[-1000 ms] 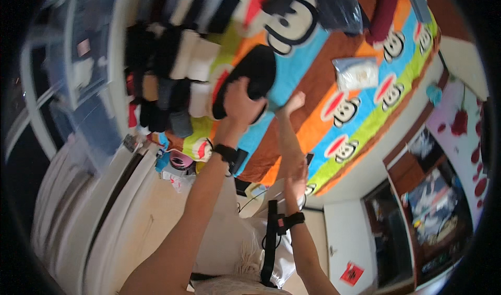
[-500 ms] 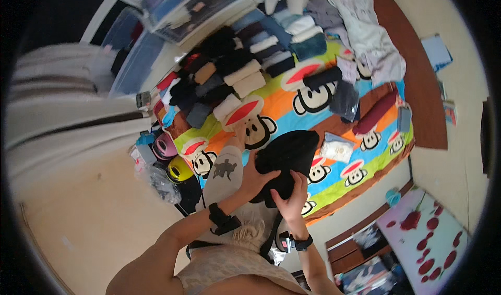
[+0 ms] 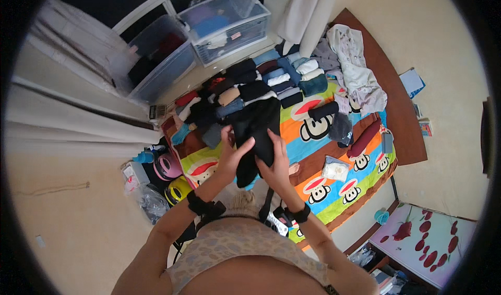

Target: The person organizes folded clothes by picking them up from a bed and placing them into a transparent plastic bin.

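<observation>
A soft black garment [image 3: 259, 120] hangs between my two hands, bunched and folded so its exact kind does not show. My left hand [image 3: 232, 157] grips its left side, the thumb laid across the front. On the right side my right hand [image 3: 275, 162] pinches the cloth, fingers on top and thumb near the middle. Its upper part reaches over the rows of rolled clothes [image 3: 282, 81], while its lower end droops in front of me. Under it lies a bright striped blanket [image 3: 308, 157] with cartoon monkey faces.
Two clear plastic boxes [image 3: 229, 42] stand by the window. At the bed's left are a pink round thing [image 3: 167, 166] and a yellow one [image 3: 178, 189]. A maroon roll [image 3: 364, 139], a dark bundle [image 3: 341, 128] and a bagged white item [image 3: 335, 168] lie on the right.
The black garment has shifted left and stretched out longer, one end lifted towards the clothes rows. Both hands have moved up and left with it, and my view has tilted.
</observation>
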Motion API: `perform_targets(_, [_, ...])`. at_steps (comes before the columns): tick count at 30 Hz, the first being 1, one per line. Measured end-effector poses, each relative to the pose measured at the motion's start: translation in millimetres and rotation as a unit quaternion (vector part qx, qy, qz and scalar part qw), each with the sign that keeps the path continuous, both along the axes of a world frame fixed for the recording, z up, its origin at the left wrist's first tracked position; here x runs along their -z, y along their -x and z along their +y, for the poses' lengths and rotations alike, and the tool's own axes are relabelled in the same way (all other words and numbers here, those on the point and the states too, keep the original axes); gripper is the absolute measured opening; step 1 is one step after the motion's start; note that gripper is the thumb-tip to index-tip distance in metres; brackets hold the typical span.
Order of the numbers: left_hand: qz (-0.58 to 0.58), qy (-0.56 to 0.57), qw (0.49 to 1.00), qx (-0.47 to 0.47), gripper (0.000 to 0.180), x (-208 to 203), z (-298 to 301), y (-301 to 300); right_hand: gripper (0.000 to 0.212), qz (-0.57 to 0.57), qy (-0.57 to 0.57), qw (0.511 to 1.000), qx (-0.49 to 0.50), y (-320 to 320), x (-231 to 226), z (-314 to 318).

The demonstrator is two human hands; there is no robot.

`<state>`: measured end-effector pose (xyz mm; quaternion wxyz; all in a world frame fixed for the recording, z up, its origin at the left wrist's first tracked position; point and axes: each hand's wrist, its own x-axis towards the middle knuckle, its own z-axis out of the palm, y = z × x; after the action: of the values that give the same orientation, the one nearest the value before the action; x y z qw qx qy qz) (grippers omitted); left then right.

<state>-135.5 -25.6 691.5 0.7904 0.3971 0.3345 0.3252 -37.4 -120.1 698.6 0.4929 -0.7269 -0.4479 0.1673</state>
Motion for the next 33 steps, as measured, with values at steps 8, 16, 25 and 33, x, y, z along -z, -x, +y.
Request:
perform_targets(8, [0.221,-0.397,0.889,-0.055,0.059,-29,66,95,0.060,0.086,-0.070,0.994,-0.014,94,-7,89])
perform_targets(16, [0.202,-0.248,0.941,-0.109,0.089,4,104,108,0.074,0.056,-0.015,0.989,-0.136,112,-8,139])
perform_targets(25, [0.089,0.010,0.977,-0.195,0.068,17,187,132,0.084,0.018,0.017,0.945,-0.327,105,13,231])
perform_targets(33, [0.095,0.119,0.914,-0.377,0.060,18,223,178,0.053,0.352,0.128,0.785,-0.494,81,16,337])
